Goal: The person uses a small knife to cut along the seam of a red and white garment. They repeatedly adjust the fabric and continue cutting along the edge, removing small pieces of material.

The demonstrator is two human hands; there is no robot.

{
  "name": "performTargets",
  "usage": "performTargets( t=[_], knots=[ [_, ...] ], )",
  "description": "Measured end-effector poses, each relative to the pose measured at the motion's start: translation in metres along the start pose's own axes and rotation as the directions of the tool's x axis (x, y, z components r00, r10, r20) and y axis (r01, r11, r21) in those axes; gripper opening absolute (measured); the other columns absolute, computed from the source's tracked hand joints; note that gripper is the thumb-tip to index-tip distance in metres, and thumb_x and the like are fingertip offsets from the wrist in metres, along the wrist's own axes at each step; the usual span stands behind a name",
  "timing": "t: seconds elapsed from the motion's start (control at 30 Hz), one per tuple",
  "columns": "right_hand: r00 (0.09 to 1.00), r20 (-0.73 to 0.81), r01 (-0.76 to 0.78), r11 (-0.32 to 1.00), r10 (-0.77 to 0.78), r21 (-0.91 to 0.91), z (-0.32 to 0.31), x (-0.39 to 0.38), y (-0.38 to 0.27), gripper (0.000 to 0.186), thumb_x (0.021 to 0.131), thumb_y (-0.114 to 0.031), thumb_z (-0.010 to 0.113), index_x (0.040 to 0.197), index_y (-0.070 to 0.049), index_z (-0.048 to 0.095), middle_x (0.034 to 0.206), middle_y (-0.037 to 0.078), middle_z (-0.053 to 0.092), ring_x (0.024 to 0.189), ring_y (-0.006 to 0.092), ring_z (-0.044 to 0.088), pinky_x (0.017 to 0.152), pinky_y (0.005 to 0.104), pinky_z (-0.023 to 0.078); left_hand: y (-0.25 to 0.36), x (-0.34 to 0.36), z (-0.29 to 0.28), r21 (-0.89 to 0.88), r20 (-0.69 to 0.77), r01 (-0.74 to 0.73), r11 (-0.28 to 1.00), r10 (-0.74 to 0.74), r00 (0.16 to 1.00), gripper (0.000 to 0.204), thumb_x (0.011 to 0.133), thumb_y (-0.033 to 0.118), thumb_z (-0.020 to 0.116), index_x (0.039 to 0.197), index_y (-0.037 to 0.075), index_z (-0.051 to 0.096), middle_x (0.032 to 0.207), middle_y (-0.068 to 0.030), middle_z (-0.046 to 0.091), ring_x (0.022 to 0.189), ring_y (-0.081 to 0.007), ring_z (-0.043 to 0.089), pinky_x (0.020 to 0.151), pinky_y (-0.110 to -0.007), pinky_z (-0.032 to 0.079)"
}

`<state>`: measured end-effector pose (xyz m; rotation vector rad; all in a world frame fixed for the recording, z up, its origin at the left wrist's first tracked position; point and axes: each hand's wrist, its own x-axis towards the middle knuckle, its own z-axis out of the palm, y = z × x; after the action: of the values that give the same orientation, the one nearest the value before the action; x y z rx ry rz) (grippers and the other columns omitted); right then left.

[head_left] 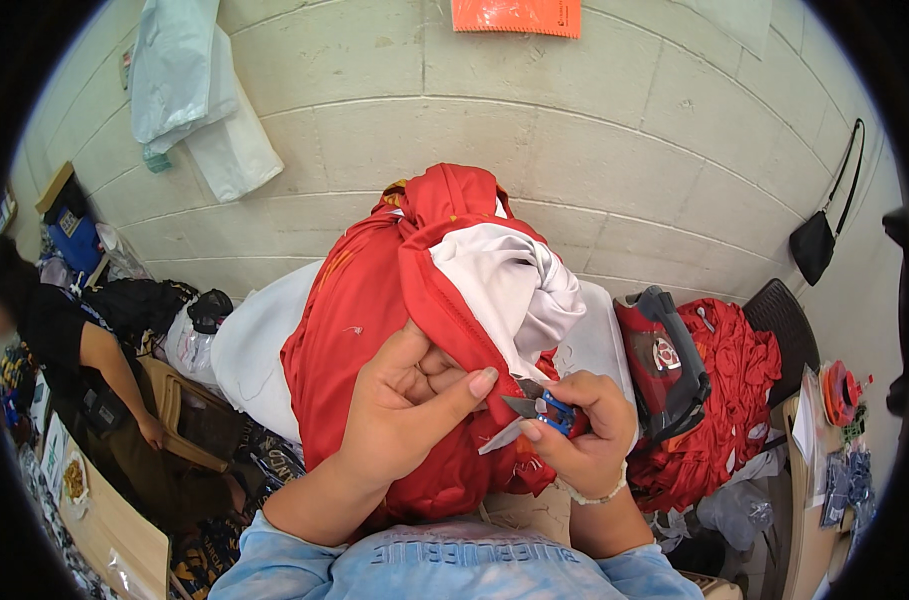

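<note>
Left hand [409, 410]: grip closed in a pinch on the hem of the red garment [359, 320], which lies heaped on the white counter [249, 335], pale inner side showing. Right hand [592, 425]: grip closed around blue-handled snips [554, 412], blades beside the hem, contact perhaps hidden.

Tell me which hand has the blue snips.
The right hand: it grips the blue-handled snips; the left hand instead holds red cloth.
</note>
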<state>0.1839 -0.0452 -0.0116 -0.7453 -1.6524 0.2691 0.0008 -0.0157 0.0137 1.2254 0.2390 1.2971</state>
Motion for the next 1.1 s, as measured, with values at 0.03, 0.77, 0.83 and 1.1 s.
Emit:
performTargets(
  t=[0.03, 0.77, 0.83, 1.1],
  knots=[
    [1.000, -0.003, 0.004, 1.000, -0.004, -0.002, 0.0008, 0.0009, -0.0005, 0.035, 0.066, -0.006, 0.082, 0.092, 0.001, 0.058, 0.076, 0.011, 0.064, 0.064, 0.0120, 0.061, 0.056, 0.0226, 0.046, -0.0002, -0.0002, -0.0002, 0.009, 0.002, -0.007, 1.000, 0.007, 1.000, 0.047, 0.089, -0.008, 0.052, 0.133, -0.007, 0.035, 0.122, -0.0154, 0.055, 0.113, -0.0182, 0.054, 0.095, -0.030, 0.044],
    [0.998, -0.035, -0.056, 0.997, 0.054, -0.047, 0.0043, -0.0015, -0.0014, 0.031, 0.070, -0.009, 0.081, 0.088, 0.001, 0.058, 0.077, 0.012, 0.065, 0.063, 0.0136, 0.062, 0.057, 0.0231, 0.048, 0.0008, -0.0019, 0.0018, 0.041, -0.004, 0.001, 0.999, -0.001, 1.000, 0.049, 0.089, -0.008, 0.052, 0.134, -0.007, 0.033, 0.123, -0.0154, 0.055, 0.114, -0.0174, 0.054, 0.095, -0.029, 0.043],
    [0.998, -0.050, -0.048, 0.998, 0.046, -0.031, 0.0048, -0.0012, -0.0034, 0.031, 0.070, -0.008, 0.081, 0.088, 0.001, 0.057, 0.077, 0.013, 0.065, 0.063, 0.0137, 0.062, 0.057, 0.0231, 0.048, 0.0010, -0.0026, 0.0017, 0.067, 0.023, -0.013, 0.998, 0.012, 1.000, 0.048, 0.088, -0.009, 0.052, 0.133, -0.007, 0.034, 0.123, -0.0152, 0.055, 0.114, -0.0174, 0.054, 0.095, -0.029, 0.043],
    [0.999, -0.039, -0.025, 0.995, 0.021, -0.101, 0.0041, 0.0011, -0.0052, 0.031, 0.069, -0.008, 0.081, 0.087, 0.001, 0.057, 0.075, 0.011, 0.064, 0.059, 0.0125, 0.059, 0.055, 0.0224, 0.046, 0.0003, -0.0050, 0.0028, 0.073, 0.046, -0.046, 0.996, 0.042, 0.998, 0.046, 0.088, -0.010, 0.052, 0.131, -0.008, 0.036, 0.121, -0.0146, 0.055, 0.112, -0.0174, 0.055, 0.095, -0.029, 0.043]
  ],
)
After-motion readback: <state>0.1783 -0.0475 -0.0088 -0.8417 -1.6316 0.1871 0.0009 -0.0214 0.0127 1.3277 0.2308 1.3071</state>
